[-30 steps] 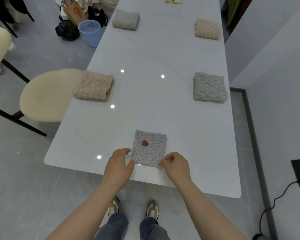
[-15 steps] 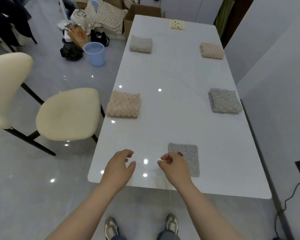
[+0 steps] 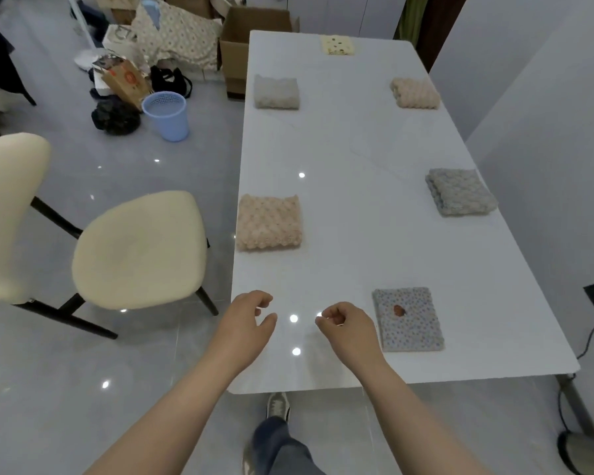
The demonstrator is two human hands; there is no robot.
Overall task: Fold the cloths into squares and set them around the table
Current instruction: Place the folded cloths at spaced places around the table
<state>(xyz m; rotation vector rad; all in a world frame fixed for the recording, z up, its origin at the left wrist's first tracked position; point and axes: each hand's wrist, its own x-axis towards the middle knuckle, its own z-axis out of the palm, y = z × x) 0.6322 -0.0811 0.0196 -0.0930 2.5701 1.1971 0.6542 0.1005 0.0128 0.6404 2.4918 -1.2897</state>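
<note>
Dotted cloth (image 3: 407, 319) folded square, flat, edges along the white desk (image 3: 357, 159). Left hand (image 3: 246, 323) and right hand (image 3: 348, 329) loosely curled, empty, beside it. Grey tiled floor (image 3: 192, 166).

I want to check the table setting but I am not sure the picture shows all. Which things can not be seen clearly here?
- Head view: the small reddish mark on the dotted cloth is too small to identify.
- The yellow cloth at the far end is too small to judge its fold.
- The folds under all the cloths are hidden by their top layers.
- Right hand: its curled fingers hide the palm.
- The dark object at bottom right is cut off by the edge.
</note>
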